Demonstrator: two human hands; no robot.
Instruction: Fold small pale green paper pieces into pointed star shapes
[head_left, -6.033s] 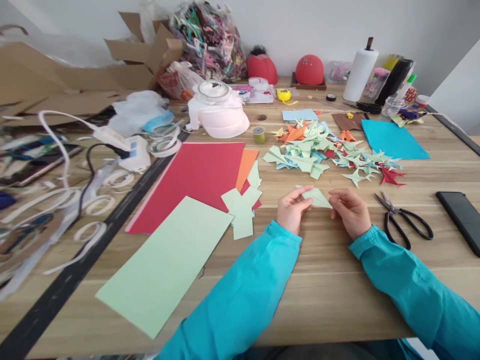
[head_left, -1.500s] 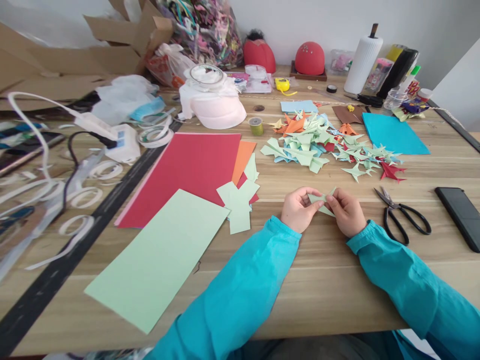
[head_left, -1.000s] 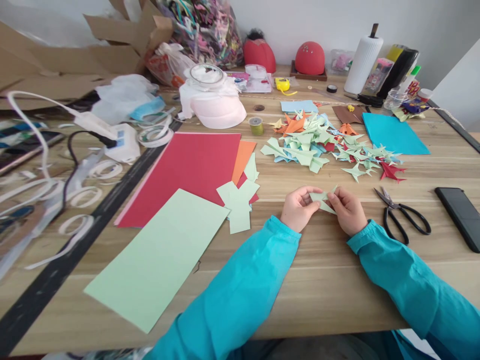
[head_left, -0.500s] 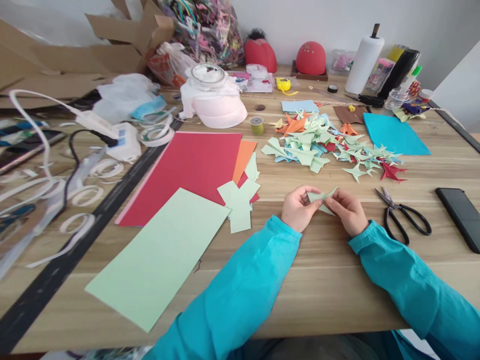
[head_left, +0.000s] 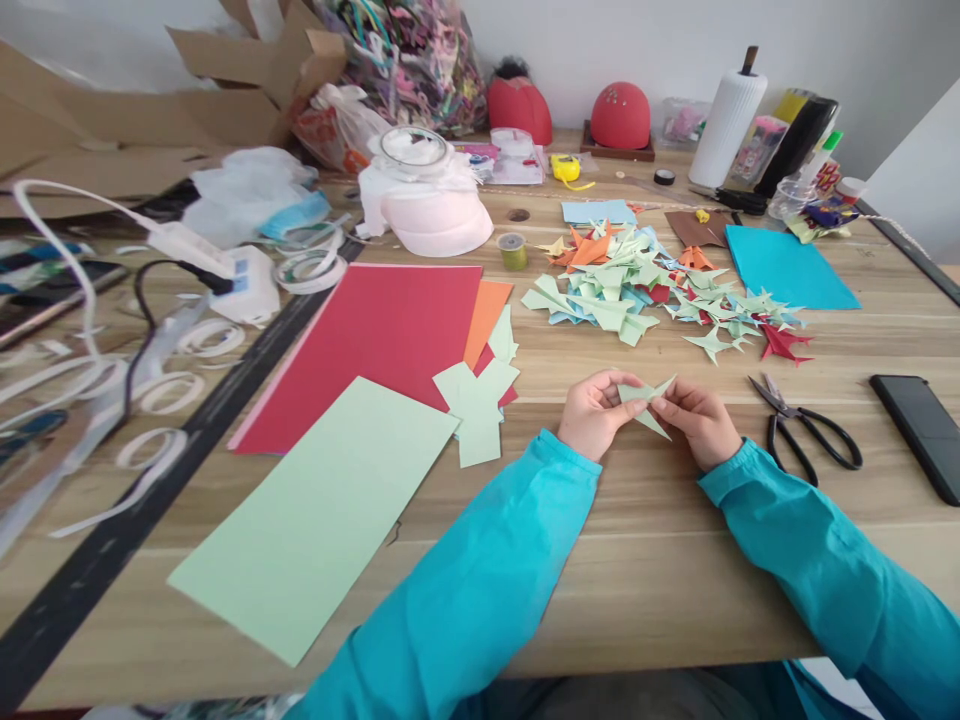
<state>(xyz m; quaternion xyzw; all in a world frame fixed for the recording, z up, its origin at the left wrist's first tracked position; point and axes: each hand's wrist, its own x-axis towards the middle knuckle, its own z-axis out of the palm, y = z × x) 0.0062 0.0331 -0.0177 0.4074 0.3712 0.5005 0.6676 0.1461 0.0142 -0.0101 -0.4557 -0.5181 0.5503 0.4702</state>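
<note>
A small folded piece of pale green paper [head_left: 646, 400] is held just above the wooden table [head_left: 675, 560] between both hands. My left hand [head_left: 595, 415] pinches its left side with closed fingers. My right hand [head_left: 699, 423] pinches its right side, with thin points of paper sticking out above and below the fingers. Both arms wear teal sleeves. Beyond the hands lies a pile of folded paper shapes [head_left: 645, 285] in green, orange, blue and red.
Black scissors [head_left: 806, 435] and a dark phone [head_left: 919, 430] lie to the right. A large pale green sheet [head_left: 315, 520], a red sheet [head_left: 375, 345] and small green squares [head_left: 476, 405] lie left. A blue sheet [head_left: 787, 270], paper towel roll [head_left: 726, 120], tape rolls and cardboard crowd the back and left.
Since six seconds ago the flat green triangle has been folded narrower and my hands have closed together on it. Over the last second only the fingers shift slightly.
</note>
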